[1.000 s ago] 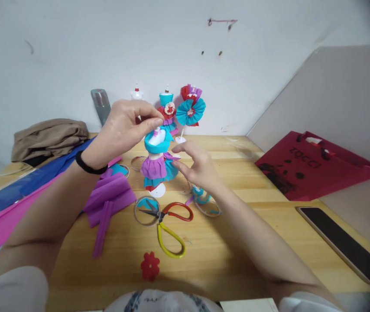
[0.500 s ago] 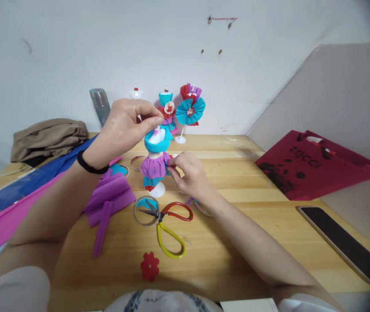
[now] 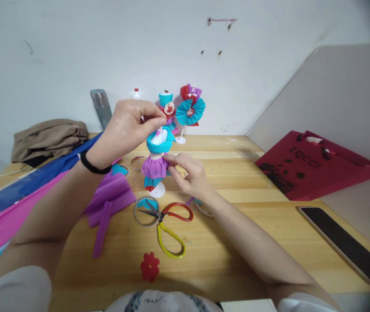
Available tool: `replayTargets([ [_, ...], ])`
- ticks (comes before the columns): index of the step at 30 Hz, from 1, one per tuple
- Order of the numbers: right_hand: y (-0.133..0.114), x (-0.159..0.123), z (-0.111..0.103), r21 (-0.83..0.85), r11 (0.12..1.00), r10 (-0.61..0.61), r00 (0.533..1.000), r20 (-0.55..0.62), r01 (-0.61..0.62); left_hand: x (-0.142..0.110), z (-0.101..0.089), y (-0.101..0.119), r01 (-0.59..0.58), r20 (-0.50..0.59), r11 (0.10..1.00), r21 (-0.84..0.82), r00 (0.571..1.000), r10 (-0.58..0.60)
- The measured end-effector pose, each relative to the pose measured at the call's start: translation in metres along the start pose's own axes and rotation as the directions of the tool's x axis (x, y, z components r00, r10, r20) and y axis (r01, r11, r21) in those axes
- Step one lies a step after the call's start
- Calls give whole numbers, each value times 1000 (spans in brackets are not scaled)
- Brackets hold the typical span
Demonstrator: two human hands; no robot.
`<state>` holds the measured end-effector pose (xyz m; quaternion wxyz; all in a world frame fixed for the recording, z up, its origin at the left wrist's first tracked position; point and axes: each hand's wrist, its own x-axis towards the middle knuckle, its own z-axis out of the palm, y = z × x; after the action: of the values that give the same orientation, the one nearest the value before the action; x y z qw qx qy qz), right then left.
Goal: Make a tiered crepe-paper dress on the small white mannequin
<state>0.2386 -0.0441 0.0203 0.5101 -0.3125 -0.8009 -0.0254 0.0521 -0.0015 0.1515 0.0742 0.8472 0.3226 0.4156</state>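
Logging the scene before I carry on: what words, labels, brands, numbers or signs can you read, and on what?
"zqcci": on the red bag; the lettering is stylised and angled, so the spelling is my best reading.
Script-like mark on the shirt front: too small to read.
Grey bottle: any marking is too blurred to read.
I can make out no other text.

Scissors (image 3: 160, 216) lie before the dress form (image 3: 155, 167), phone (image 3: 339, 240) right, 3 others (image 3: 166, 99) behind.
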Motion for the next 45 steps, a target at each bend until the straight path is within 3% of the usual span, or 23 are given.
replayTargets([
  [5,0,0,-2,50,999,13,999,35,-15,1,1,-1,25,-11,1000,8,1000,-25],
  [12,1,-7,-7,135,947,307,946,-103,-292,-1,-1,-6,42,-29,999,-5,999,-43],
  [18,0,-9,-3,49,988,146,989,19,-147,-2,-2,-7,74,-7,997,-10,997,-74],
  [23,0,-5,-6,42,985,169,985,-20,-168,-1,-1,-6,25,-44,999,20,999,-24],
  [28,1,-2,-7,17,998,63,992,108,-65,0,-3,-4,43,-31,997,56,999,-42],
  [32,0,-2,-6,33,995,90,995,33,-91,0,-4,-3,45,-24,997,60,999,-43],
  [36,-2,-4,-4,0,1000,22,992,127,-22,0,-4,-5,-8,-60,1000,28,998,9],
  [41,-3,-3,-5,12,994,107,989,99,-109,1,-3,-5,11,-30,999,44,1000,-9],
  [45,-1,-2,-5,-16,997,82,988,134,-81,0,-2,-3,36,-9,997,63,999,-35],
])
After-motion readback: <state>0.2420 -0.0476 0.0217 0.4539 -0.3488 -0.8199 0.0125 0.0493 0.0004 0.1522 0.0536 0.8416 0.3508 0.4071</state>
